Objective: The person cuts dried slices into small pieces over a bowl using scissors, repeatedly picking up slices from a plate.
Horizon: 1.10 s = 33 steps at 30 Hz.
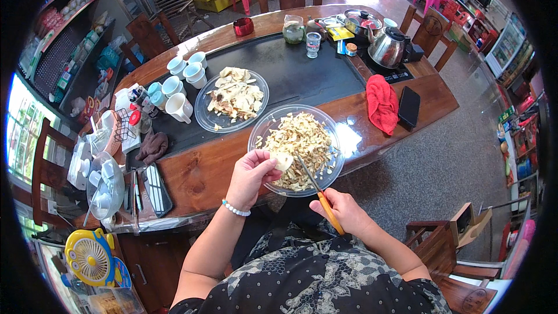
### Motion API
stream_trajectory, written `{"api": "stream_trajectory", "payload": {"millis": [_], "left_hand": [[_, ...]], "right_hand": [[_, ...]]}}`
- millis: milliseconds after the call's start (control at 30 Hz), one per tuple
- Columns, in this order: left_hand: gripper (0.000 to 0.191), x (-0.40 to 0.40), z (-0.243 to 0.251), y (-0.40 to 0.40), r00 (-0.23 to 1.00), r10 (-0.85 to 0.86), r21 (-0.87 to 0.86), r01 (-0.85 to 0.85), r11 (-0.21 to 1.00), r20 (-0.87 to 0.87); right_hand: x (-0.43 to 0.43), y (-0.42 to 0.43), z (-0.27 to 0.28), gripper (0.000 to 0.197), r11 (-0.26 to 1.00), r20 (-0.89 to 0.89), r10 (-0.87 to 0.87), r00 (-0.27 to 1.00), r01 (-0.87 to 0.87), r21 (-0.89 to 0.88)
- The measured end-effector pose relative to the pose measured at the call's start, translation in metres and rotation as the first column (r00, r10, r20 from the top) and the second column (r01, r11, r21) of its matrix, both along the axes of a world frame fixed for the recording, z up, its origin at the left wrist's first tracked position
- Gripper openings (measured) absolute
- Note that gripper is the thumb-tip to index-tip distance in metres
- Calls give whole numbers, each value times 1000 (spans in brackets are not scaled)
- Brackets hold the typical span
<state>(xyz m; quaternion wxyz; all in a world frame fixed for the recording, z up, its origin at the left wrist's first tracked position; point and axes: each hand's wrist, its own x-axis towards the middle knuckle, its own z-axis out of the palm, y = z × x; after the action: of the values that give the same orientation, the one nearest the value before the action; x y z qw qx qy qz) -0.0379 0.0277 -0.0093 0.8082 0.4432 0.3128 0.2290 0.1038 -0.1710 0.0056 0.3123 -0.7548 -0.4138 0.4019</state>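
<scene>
Between the thumb and fingers of my left hand (255, 174) is a thin, pale dried slice (282, 161). My right hand (344, 211) grips a pair of scissors (326, 205) by its orange handles, the blades pointing up and left, close to the slice. Both lie over a clear round plastic tray (254, 137) at the table's near edge. Small cut pieces (301, 139) of the same pale, brown-edged stuff are heaped in it. Beyond, to the left, a second clear plastic tray (202, 109) carries larger whole slices (235, 93).
Several white cups (178, 107) stand left of the far tray. A red towel (380, 102) and a black phone (409, 105) lie to the right. A steel kettle (388, 48) and a glass pitcher (293, 30) are farther back. A dark cloth (153, 147) rests at left.
</scene>
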Motion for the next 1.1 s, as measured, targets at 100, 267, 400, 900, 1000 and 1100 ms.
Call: {"api": "stream_trajectory", "payload": {"millis": [100,267,400,900,1000,1100], "left_hand": [[8,2,-5,-8,1000,14,-73,-12,997,28],[7,5,-9,-22,999,21,-95,-17,995,39],[7,6,-3,-24,999,30,-96,-27,995,37],[9,8,-1,-26,997,65,-47,-63,997,30],[9,7,1,-25,998,61,-50,-59,997,25],[7,6,2,-23,998,59,-19,-59,998,-7]], "right_hand": [[-2,-1,-7,56,999,24,-14,1000,13,36],[-3,1,-11,59,998,56,-17,998,14,58],[-2,1,-11,50,999,23,-23,999,22,49],[-1,2,1,55,1000,-9,-12,1000,11,-14],[0,1,1,54,1000,-6,-24,1000,24,13],[0,-2,-5,52,998,73,-13,997,8,62]]}}
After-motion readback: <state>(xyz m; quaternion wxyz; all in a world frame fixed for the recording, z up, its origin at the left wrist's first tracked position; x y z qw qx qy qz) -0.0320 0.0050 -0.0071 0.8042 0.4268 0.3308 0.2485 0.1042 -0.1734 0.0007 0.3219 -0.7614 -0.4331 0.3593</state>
